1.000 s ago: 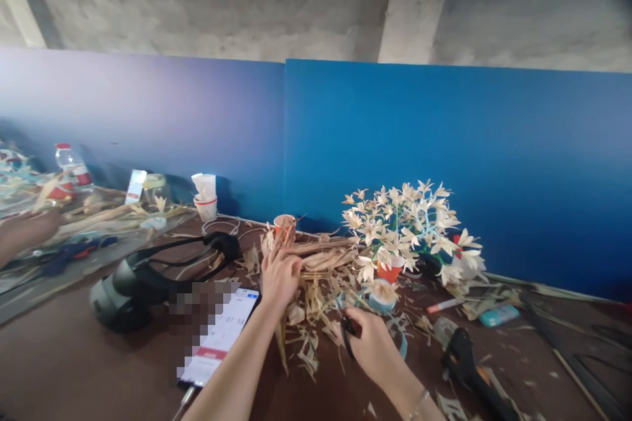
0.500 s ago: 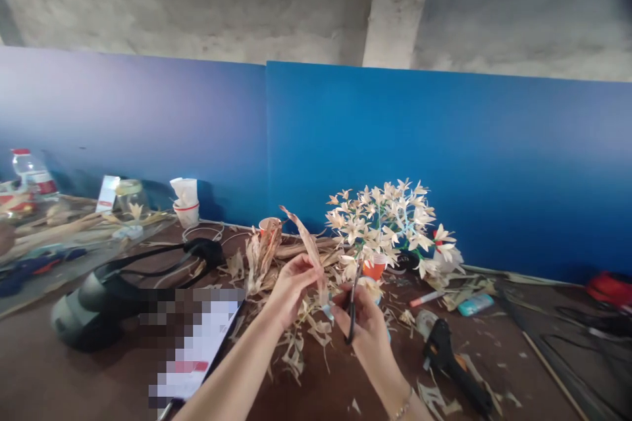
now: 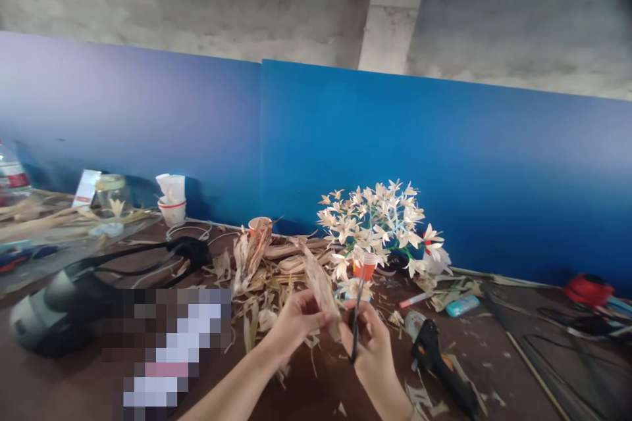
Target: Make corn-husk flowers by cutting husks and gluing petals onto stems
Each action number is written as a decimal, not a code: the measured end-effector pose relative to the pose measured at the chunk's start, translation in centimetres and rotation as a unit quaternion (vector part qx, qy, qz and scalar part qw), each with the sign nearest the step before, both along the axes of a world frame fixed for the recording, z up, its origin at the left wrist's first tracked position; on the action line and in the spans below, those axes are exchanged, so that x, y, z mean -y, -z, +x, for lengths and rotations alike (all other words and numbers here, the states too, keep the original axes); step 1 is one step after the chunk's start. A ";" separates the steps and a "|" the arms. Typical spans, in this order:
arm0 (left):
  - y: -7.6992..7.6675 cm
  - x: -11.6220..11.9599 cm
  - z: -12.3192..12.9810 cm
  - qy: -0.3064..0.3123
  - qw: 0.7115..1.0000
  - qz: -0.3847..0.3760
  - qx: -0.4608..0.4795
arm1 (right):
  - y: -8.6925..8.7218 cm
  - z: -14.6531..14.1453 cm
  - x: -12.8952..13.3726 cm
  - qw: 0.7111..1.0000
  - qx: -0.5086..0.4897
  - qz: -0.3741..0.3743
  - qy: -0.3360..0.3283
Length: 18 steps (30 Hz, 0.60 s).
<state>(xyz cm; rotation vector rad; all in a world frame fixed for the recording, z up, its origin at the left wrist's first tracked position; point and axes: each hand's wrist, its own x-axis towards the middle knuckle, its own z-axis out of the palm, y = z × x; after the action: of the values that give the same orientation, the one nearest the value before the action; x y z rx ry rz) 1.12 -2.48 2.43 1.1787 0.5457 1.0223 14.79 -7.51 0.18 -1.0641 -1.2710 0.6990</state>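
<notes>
My left hand (image 3: 295,323) is closed in a pinch on a dried corn husk (image 3: 316,275), which points up and a little left from the fingers. Close beside it, my right hand (image 3: 376,345) is wrapped round dark-handled scissors (image 3: 354,332), their blades upward. Its fingertips are at the husk's lower edge; whether they grip the husk too, I cannot tell. Just beyond my hands, a bunch of pale husk flowers (image 3: 378,217) on green stems rises above an orange paper cup (image 3: 364,268).
Husk bundles (image 3: 289,256) and scraps cover the table behind my hands. At right lie a glue gun (image 3: 442,365), a marker (image 3: 415,300) and a turquoise packet (image 3: 463,306). A black strapped device (image 3: 59,316) lies left, near a white cup (image 3: 172,210). A blue panel (image 3: 345,138) stands behind.
Both hands have moved slightly down and toward me, with the husk and scissors still held. The husk is turned broader side toward me. My view has swung a little right.
</notes>
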 end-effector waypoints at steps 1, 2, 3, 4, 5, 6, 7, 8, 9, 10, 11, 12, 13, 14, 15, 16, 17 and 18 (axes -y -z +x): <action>0.1 0.0 0.0 0.011 1.000 -0.006 0.013 | 0.0 0.1 0.1 1.000 0.003 0.006 0.006; 0.2 0.1 0.0 0.022 0.999 -0.017 0.025 | 0.0 0.1 0.2 1.000 0.011 0.014 0.015; 0.3 0.1 0.0 0.028 0.998 -0.032 0.034 | 0.0 0.2 0.3 0.999 0.027 0.024 0.030; 0.5 0.1 0.1 0.027 0.998 -0.049 0.039 | -0.1 0.3 0.4 0.997 0.054 0.036 0.047; 0.7 0.1 0.2 0.015 0.997 -0.061 0.037 | -0.2 0.4 0.5 0.993 0.089 0.050 0.065; 0.9 0.1 0.3 -0.010 0.997 -0.067 0.030 | -0.2 0.6 0.6 0.986 0.129 0.065 0.083; 1.1 0.1 0.4 -0.042 0.997 -0.063 0.015 | -0.2 0.7 0.6 0.977 0.170 0.083 0.099; 1.2 0.2 0.6 -0.075 0.996 -0.051 -0.003 | -0.2 0.9 0.7 0.967 0.206 0.102 0.112; 1.4 0.2 0.8 -0.098 0.994 -0.034 -0.021 | -0.1 1.1 0.6 0.957 0.236 0.119 0.120; 1.5 0.4 1.0 -0.110 0.993 -0.018 -0.034 | 0.0 1.2 0.6 0.949 0.261 0.132 0.122; 1.5 0.5 1.2 -0.112 0.993 -0.006 -0.043 | 0.1 1.3 0.5 0.942 0.281 0.140 0.118; 1.5 0.7 1.3 -0.104 0.994 0.000 -0.045 | 0.2 1.3 0.5 0.938 0.297 0.144 0.110; 1.5 0.9 1.5 -0.099 0.994 -0.001 -0.044 | 0.2 1.3 0.4 0.934 0.310 0.145 0.100; 1.4 1.1 1.6 -0.094 0.995 -0.007 -0.043 | 0.2 1.3 0.4 0.933 0.317 0.144 0.091; 1.3 1.3 1.6 -0.092 0.995 -0.012 -0.042 | 0.1 1.3 0.5 0.932 0.322 0.144 0.084; 1.2 1.4 1.7 -0.091 0.995 -0.016 -0.041 | 0.1 1.2 0.5 0.932 0.325 0.142 0.078; 1.0 1.5 1.6 -0.087 0.995 -0.016 -0.040 | 0.0 1.2 0.6 0.932 0.327 0.139 0.071; 1.0 1.6 1.6 -0.082 0.996 -0.014 -0.039 | -0.1 1.1 0.7 0.932 0.330 0.135 0.061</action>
<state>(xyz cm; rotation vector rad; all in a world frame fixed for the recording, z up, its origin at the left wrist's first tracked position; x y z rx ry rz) 2.70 -4.04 1.46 1.1674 0.7255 1.1072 15.93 -8.17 0.28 -1.1759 -1.7914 0.0445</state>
